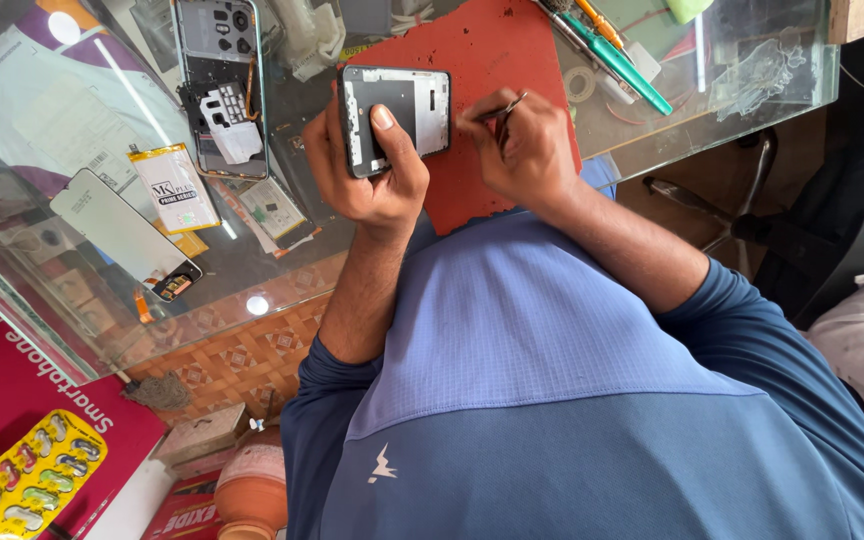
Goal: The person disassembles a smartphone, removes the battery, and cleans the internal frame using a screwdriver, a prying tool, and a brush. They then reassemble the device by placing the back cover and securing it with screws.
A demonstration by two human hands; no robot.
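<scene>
My left hand grips a dark phone frame with its open back side facing up, thumb pressed across it. To its right, my right hand pinches thin metal tweezers, their tips at the frame's right edge. Both hands hover over a red work mat on a glass tabletop.
On the glass lie an opened phone body, a yellow-edged battery, a detached screen panel, a small circuit part and a green-handled screwdriver. A chair stands at right. A yellow blister pack lies lower left.
</scene>
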